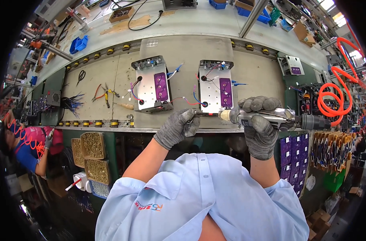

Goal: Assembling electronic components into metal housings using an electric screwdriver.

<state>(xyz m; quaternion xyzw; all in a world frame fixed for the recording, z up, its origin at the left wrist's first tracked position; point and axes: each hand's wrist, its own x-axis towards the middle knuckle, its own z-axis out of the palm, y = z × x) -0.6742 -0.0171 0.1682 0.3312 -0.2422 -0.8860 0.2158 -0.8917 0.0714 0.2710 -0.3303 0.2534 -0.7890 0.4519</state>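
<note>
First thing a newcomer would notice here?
Centre frame: two grey-gloved hands, the right hand gripping a silver pneumatic screwdriver, the left hand pinching its bit. At far right, the bright orange coiled air hose. Behind the hands, two metal chassis units with purple boards and loose wires sit on the grey bench.

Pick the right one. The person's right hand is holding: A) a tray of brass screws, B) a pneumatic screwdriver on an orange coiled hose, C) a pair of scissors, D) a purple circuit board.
B: the gloved right hand wraps the grey pneumatic screwdriver, whose rear runs toward the orange coiled hose, while the left hand pinches its bit tip.
</note>
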